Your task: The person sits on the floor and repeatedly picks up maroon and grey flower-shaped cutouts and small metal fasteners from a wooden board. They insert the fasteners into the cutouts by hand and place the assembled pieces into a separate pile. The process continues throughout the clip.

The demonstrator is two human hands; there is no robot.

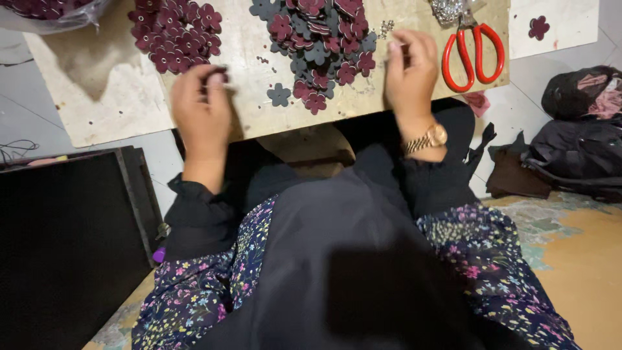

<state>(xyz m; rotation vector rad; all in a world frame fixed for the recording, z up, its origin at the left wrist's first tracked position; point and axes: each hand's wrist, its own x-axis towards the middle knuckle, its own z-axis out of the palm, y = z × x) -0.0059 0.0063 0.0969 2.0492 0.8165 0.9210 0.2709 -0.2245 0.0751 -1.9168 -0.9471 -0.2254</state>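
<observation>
nearby, red scissors beside right hand, both hands pinching small flower pieces, left hand below maroon pile.

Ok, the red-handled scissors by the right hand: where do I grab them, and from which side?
Take the scissors by the red loop handles, coming in from the near edge of the board. The loops lie flat and point toward the person, bare and free of the flower cutouts, while the blades point away toward a pile of small metal bits. The right hand is closest.
</observation>
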